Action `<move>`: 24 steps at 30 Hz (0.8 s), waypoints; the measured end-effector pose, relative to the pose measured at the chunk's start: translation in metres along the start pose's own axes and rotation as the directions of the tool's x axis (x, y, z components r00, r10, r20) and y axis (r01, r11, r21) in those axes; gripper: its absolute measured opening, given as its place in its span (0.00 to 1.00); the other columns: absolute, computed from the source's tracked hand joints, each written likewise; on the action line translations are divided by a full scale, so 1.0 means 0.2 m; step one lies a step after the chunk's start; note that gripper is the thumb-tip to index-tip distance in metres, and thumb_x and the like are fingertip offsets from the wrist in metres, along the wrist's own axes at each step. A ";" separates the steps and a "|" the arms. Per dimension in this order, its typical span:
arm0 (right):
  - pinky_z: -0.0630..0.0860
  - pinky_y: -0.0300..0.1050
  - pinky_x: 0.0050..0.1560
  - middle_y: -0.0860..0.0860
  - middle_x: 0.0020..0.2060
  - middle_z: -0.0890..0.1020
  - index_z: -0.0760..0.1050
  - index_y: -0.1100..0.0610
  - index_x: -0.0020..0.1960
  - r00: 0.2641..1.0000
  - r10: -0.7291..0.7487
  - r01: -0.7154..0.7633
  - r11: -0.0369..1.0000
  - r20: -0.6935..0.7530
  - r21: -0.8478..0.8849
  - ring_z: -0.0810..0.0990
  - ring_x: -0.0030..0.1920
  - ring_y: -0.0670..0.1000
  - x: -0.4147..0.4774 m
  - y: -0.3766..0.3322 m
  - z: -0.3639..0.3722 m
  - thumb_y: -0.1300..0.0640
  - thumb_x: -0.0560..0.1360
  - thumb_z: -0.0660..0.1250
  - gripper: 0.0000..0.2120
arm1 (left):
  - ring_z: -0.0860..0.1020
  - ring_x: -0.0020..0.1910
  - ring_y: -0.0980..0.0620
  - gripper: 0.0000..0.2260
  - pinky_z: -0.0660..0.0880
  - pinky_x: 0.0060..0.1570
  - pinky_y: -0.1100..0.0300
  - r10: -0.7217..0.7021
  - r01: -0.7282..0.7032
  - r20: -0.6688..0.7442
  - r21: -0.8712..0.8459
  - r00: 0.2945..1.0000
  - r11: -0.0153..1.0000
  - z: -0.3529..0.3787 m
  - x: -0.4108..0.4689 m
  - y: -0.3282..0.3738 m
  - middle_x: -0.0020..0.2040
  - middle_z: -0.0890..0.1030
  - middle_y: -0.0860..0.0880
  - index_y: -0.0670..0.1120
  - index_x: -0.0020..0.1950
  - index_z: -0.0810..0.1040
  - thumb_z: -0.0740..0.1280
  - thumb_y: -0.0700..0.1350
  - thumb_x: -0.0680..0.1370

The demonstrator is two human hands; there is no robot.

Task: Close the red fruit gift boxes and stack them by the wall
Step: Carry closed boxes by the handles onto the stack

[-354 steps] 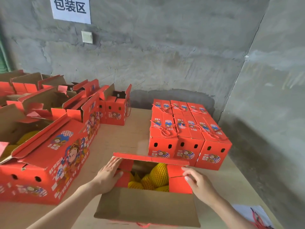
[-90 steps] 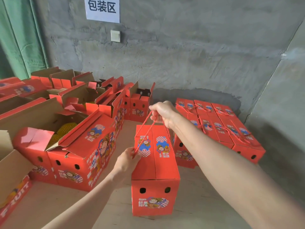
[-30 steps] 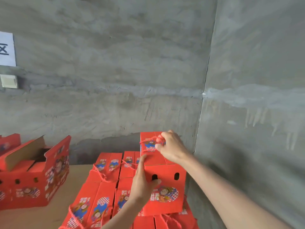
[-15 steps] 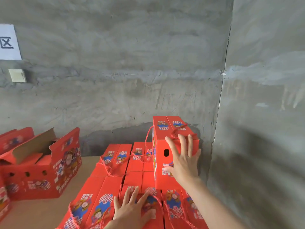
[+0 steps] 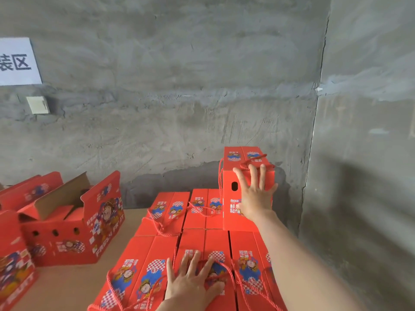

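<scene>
Right hand (image 5: 256, 198), fingers (image 5: 239, 179) spread, presses the stacked gift box (image 5: 233, 222), likely squaring it toward the wall (image 5: 179, 108) corner. Left hand (image 5: 193, 286), fingers splayed flat, steadies the closed boxes (image 5: 155, 257) beneath.

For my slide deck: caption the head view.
Right hand presses on a closed red box stacked by the wall; left hand rests on lower boxes.
</scene>
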State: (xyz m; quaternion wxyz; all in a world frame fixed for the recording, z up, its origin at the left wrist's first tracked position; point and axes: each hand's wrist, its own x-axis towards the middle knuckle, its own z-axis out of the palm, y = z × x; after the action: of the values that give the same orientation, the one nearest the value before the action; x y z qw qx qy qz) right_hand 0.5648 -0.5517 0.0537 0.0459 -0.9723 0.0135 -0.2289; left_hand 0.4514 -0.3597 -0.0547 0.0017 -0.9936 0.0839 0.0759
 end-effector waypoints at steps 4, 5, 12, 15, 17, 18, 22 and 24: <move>0.44 0.73 0.68 0.52 0.73 0.26 0.32 0.40 0.75 0.998 -0.036 0.030 0.993 0.053 0.116 0.27 0.73 0.60 -0.20 -0.07 -0.09 0.50 0.75 0.66 0.46 | 0.35 0.76 0.49 0.31 0.16 0.55 0.41 0.097 -0.090 -0.157 0.056 0.983 0.994 -0.03 -0.14 -0.11 0.78 0.38 0.55 0.65 0.74 0.36 0.44 0.70 0.76; 0.42 0.70 0.70 0.53 0.73 0.27 0.32 0.41 0.75 0.996 -0.061 0.050 0.985 0.063 0.164 0.29 0.74 0.60 -0.33 -0.11 -0.06 0.46 0.76 0.64 0.44 | 0.35 0.76 0.49 0.29 0.16 0.56 0.42 0.070 -0.068 -0.197 0.020 0.978 0.998 -0.02 -0.19 -0.18 0.78 0.39 0.57 0.66 0.74 0.38 0.45 0.69 0.77; 0.27 0.66 0.67 0.57 0.77 0.39 0.41 0.34 0.74 0.821 -0.346 0.267 0.936 0.454 0.229 0.33 0.75 0.63 -1.11 -0.37 0.16 0.17 0.59 0.36 0.47 | 0.50 0.77 0.49 0.35 0.61 0.66 0.38 0.012 -0.017 -0.234 -0.019 0.972 1.000 0.12 -0.58 -0.69 0.77 0.41 0.56 0.75 0.70 0.42 0.43 0.79 0.64; 0.29 0.65 0.68 0.61 0.76 0.37 0.39 0.39 0.76 0.763 -0.409 0.377 0.911 0.500 0.169 0.31 0.74 0.64 -1.10 -0.33 0.12 0.18 0.61 0.47 0.50 | 0.42 0.77 0.48 0.47 0.58 0.67 0.38 0.058 -0.054 -0.152 0.029 0.987 0.998 0.14 -0.60 -0.69 0.74 0.32 0.56 0.69 0.71 0.33 0.50 0.81 0.58; 0.31 0.65 0.70 0.61 0.76 0.38 0.39 0.40 0.76 0.745 -0.434 0.416 0.896 0.507 0.155 0.33 0.74 0.64 -1.09 -0.32 0.12 0.21 0.64 0.56 0.50 | 0.40 0.76 0.47 0.50 0.54 0.69 0.38 0.034 -0.034 -0.128 -0.002 0.991 0.999 0.15 -0.59 -0.67 0.74 0.33 0.56 0.66 0.71 0.33 0.51 0.81 0.56; 0.32 0.64 0.71 0.61 0.76 0.39 0.40 0.40 0.76 0.744 -0.439 0.420 0.894 0.504 0.158 0.34 0.75 0.64 -1.09 -0.31 0.13 0.22 0.64 0.57 0.50 | 0.40 0.76 0.47 0.50 0.54 0.69 0.37 0.034 -0.036 -0.141 -0.011 0.989 0.999 0.15 -0.58 -0.67 0.75 0.35 0.56 0.66 0.71 0.35 0.51 0.81 0.56; 0.35 0.61 0.72 0.58 0.77 0.41 0.41 0.37 0.76 0.745 -0.478 0.453 0.875 0.466 0.172 0.36 0.76 0.60 -1.08 -0.25 0.14 0.21 0.62 0.57 0.49 | 0.38 0.76 0.46 0.43 0.51 0.69 0.39 0.004 0.000 -0.105 0.037 0.995 0.999 0.16 -0.59 -0.60 0.76 0.34 0.56 0.74 0.63 0.27 0.44 0.83 0.54; 0.35 0.60 0.72 0.56 0.77 0.42 0.42 0.37 0.76 0.743 -0.489 0.462 0.869 0.457 0.178 0.36 0.76 0.59 -1.08 -0.22 0.15 0.21 0.62 0.56 0.49 | 0.38 0.76 0.44 0.41 0.50 0.69 0.38 0.002 0.003 -0.075 0.062 0.997 0.998 0.16 -0.59 -0.57 0.76 0.33 0.56 0.75 0.60 0.24 0.39 0.84 0.53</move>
State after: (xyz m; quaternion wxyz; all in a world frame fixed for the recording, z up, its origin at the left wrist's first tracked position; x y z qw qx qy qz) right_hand 0.3847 -0.4947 -0.0647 0.0137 -0.9672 -0.2527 0.0195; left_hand 0.3501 -0.2262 -0.0693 0.0293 -0.9952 0.0860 0.0358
